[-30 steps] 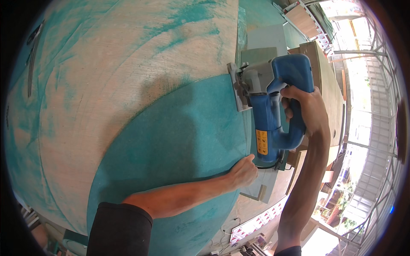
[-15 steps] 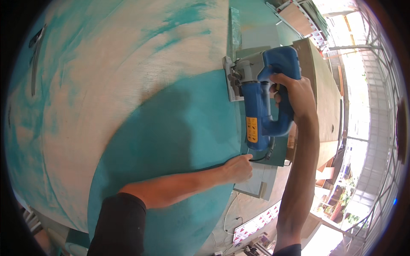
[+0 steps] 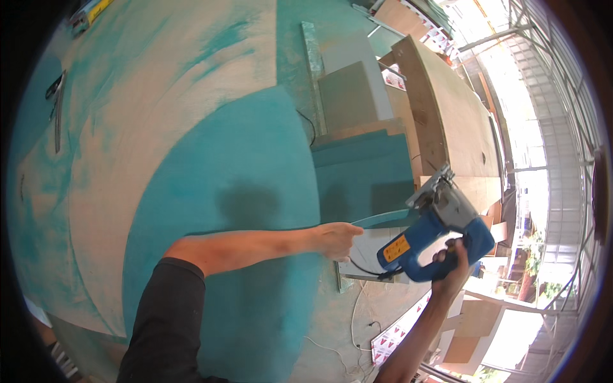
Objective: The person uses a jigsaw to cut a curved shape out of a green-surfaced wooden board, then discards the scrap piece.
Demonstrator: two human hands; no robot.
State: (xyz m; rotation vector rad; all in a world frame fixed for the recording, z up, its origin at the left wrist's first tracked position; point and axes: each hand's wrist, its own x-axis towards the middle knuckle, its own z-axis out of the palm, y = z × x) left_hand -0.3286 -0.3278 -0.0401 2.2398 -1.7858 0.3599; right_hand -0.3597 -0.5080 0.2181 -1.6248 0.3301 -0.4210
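My right hand point(image 3: 450, 265) grips the handle of a blue jigsaw point(image 3: 428, 239), which is tilted in the air off the right edge of the big teal-painted plywood board point(image 3: 242, 179); its metal base plate point(image 3: 434, 188) points up and away. My left hand point(image 3: 338, 239) reaches across the board to that edge, fingers closed on the end of a thin curved teal strip point(image 3: 383, 219) that runs toward the saw. The saw's black cord point(image 3: 361, 268) loops just below my left hand.
Teal and grey offcut panels point(image 3: 357, 172) lie beyond the board's edge. Long bare plywood sheets point(image 3: 447, 108) stand on the right. A dark slim tool point(image 3: 57, 108) lies at the board's far left, a yellow one point(image 3: 89, 13) at top left. White cable point(image 3: 354, 319) trails on the floor.
The jigsaw has come off the board and swung down to the right in my right hand. My left hand stays at the board's edge, now on the thin curved strip.
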